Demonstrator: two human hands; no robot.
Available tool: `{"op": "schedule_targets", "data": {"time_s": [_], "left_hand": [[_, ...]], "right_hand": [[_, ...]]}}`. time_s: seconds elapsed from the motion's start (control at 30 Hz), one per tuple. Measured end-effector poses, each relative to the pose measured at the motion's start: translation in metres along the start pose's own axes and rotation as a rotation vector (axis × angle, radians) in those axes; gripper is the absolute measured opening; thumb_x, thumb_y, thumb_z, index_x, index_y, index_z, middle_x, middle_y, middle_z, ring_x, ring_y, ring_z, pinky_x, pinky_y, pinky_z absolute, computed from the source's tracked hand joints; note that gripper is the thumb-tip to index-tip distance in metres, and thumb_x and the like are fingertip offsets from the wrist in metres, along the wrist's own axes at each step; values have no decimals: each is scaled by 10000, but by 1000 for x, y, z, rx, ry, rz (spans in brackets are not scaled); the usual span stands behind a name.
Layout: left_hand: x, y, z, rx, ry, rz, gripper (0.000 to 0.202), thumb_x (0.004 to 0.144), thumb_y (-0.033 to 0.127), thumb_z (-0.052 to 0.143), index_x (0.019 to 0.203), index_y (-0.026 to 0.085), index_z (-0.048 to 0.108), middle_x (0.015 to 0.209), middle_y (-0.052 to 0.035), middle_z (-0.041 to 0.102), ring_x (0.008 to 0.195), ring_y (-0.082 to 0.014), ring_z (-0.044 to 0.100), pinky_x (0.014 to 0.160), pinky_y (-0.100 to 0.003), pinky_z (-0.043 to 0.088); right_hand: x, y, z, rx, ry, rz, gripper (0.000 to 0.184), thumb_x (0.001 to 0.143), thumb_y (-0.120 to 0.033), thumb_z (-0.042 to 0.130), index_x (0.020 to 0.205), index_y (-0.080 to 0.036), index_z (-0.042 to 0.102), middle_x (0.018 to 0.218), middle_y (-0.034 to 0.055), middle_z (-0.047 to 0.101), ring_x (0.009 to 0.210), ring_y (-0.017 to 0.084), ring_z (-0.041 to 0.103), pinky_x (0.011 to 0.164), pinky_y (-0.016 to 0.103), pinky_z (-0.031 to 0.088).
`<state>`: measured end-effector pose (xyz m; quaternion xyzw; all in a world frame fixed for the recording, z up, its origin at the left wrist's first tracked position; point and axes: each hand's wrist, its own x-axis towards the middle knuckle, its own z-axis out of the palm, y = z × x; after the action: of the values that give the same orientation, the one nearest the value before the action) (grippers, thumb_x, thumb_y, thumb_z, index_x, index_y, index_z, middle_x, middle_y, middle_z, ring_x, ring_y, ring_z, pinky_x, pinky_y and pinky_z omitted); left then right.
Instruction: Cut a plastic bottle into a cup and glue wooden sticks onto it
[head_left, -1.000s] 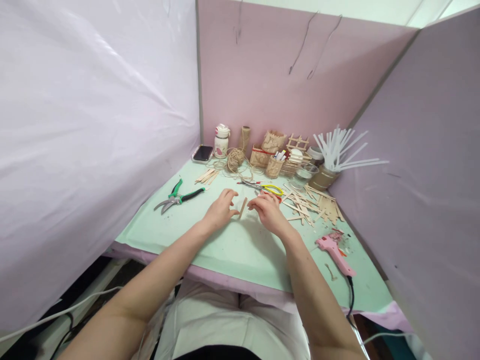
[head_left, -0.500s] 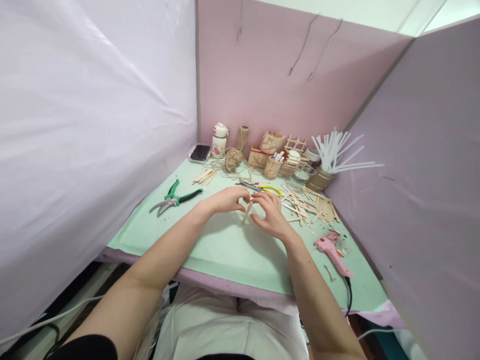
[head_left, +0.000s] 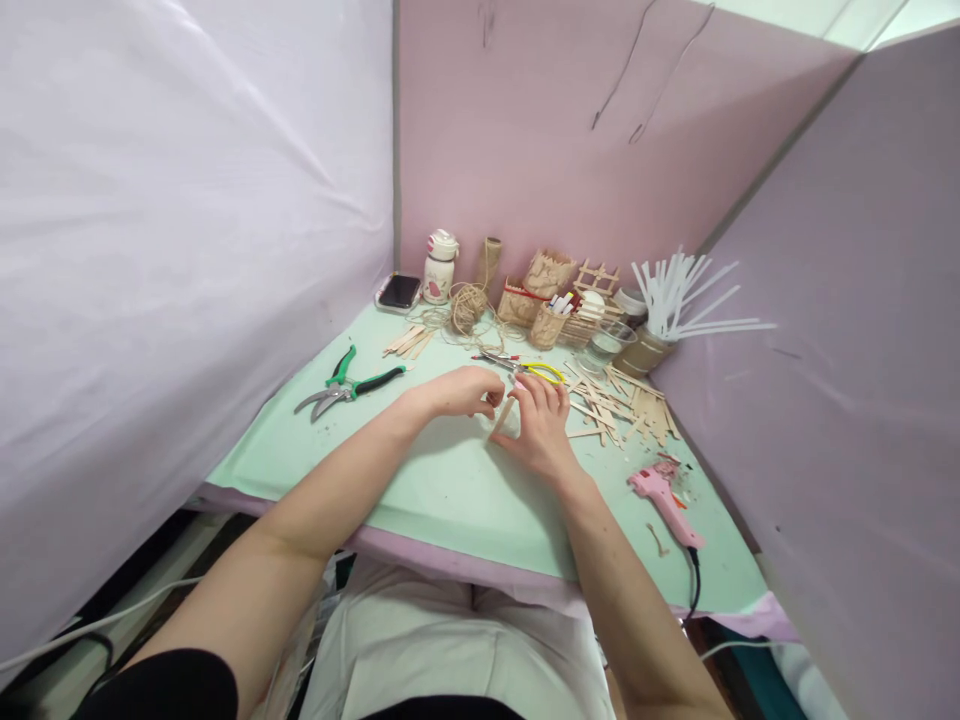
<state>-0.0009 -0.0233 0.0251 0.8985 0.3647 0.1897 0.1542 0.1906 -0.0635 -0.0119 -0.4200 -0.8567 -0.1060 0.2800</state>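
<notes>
Over the middle of the table, my right hand (head_left: 541, 425) grips a pale wooden craft stick (head_left: 502, 418), with the thumb near its lower end and the fingers towards its upper end. The stick is tilted. Just left of it is my left hand (head_left: 471, 392), its fingers curled in and closed; whether anything small is between them is hidden. A small gap separates the left fingertips from the stick. Behind my hands lie scissors (head_left: 546, 373) with yellow handles. Loose craft sticks (head_left: 596, 405) are scattered to the right of my right hand.
Green-handled pruning shears (head_left: 341, 385) lie at left, a pink glue gun (head_left: 666, 505) at right with its cord over the edge. Along the back stand a bottle (head_left: 440, 268), twine (head_left: 469, 307), a pen holder (head_left: 548, 326), a clear cup (head_left: 609, 343) and white glue sticks (head_left: 671, 295).
My hands have moved slightly apart: the left fingers have come away from the stick's top, while the right hand keeps the stick, now leaning more. The camera view has tilted down a little.
</notes>
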Motion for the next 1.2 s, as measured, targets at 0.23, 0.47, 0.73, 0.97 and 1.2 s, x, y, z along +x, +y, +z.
{"op": "schedule_targets", "data": {"time_s": [0.23,0.47,0.73,0.97,1.2], "left_hand": [[-1,3,0,-61,-21,-46,81,661,111,667,689,175,625,682,23,580,565,-103,513,562,-210,357],[0,8,-3,-87,-42,-76,96,652,93,657,636,166,596,622,36,549,497,-89,485,507,-209,340],[1,8,-1,-76,-40,-85,90,645,103,661,641,169,599,627,37,554,480,-88,471,517,-220,332],[0,3,1,-61,-40,-35,83,669,124,661,686,175,597,691,28,570,498,-91,488,537,-224,345],[-1,3,1,-56,-59,-54,78,681,113,651,710,172,608,705,22,589,499,-91,492,532,-219,338]], "right_hand": [[-7,-4,5,-36,34,20,593,698,-313,646,1230,-190,413,1436,169,395,1382,313,242,1114,552,74],[-7,-7,6,-71,79,33,543,714,-306,620,1205,-192,416,1440,166,398,1391,313,236,1116,547,76],[-8,-6,11,-63,68,28,561,707,-296,616,1218,-187,410,1430,163,411,1390,312,238,1120,547,69],[-8,-6,12,-51,49,31,581,687,-278,621,1218,-189,404,1421,168,419,1372,312,274,1119,544,67],[-7,-6,10,-15,23,37,598,670,-289,638,1212,-191,405,1396,167,438,1360,310,289,1116,542,62]]}}
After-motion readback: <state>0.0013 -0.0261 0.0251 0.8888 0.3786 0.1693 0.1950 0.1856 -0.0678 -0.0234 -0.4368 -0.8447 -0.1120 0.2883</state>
